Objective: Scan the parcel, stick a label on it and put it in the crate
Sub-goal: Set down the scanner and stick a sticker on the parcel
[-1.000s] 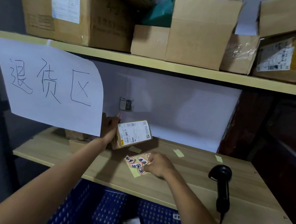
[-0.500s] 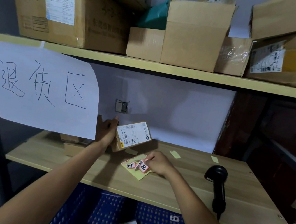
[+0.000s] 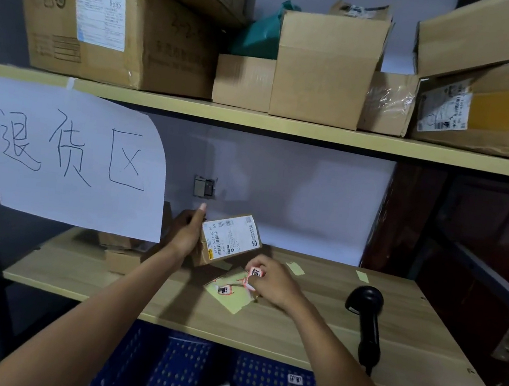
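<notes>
While the left hand (image 3: 185,232) props the parcel (image 3: 227,241) tilted at frame centre, the right hand (image 3: 270,281) pinches a label (image 3: 256,272); peel slowly, then press flat onto bare cardboard.

My left hand (image 3: 185,232) gripped the small parcel (image 3: 227,242), tilted, its printed face toward me, lower edge near the wooden shelf (image 3: 310,323). At four o'clock of it, my right hand (image 3: 270,281) pinched a red-edged label (image 3: 255,272) above the yellow backing sheet (image 3: 230,296). Black scanner (image 3: 364,317) lay at three o'clock. Blue crate (image 3: 190,372) sat at six o'clock, below the shelf.
</notes>
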{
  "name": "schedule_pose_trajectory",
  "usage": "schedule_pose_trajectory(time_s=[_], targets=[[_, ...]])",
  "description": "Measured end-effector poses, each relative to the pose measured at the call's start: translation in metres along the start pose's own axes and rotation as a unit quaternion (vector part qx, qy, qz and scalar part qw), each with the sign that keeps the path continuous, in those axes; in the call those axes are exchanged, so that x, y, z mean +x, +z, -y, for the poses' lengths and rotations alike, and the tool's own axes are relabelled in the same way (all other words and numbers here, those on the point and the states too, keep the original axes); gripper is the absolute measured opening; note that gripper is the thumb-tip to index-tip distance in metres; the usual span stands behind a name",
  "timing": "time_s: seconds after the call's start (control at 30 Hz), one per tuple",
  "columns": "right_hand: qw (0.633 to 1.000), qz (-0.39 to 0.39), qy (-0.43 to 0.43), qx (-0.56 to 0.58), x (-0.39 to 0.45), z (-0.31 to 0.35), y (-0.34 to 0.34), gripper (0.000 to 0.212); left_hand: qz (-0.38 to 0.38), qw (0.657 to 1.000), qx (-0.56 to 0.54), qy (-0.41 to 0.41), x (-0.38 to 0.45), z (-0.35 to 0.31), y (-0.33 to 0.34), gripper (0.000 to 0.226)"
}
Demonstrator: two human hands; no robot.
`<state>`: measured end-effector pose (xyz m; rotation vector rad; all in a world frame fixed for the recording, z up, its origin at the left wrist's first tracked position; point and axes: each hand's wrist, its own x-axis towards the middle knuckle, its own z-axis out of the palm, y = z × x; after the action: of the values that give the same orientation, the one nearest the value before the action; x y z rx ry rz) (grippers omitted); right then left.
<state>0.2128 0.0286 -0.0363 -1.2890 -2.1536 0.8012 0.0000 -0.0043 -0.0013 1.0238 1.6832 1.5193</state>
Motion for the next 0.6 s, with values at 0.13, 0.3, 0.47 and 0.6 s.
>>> schedule_pose_trajectory(time_s=[0.13,0.3,0.47,0.6], targets=[[0.999,-0.003,-0.001,0.040,0.003,0.002,-0.002,0.014,0.009,1.000,0.007,-0.012,-0.008,-0.006,-0.001,0.077],[0.999,-0.005,-0.011,0.038,0.005,0.005,0.000,0.014,0.036,0.999,-0.021,-0.032,-0.009,-0.007,0.000,0.065],[0.999,-0.006,0.018,0.036,0.011,-0.004,0.001,0.015,-0.042,0.998,-0.037,0.018,-0.003,-0.006,-0.003,0.044],[0.995,-0.038,0.072,0.052,0.018,-0.028,0.001,0.014,-0.045,0.997,-0.060,0.010,-0.003,-0.006,-0.005,0.040]])
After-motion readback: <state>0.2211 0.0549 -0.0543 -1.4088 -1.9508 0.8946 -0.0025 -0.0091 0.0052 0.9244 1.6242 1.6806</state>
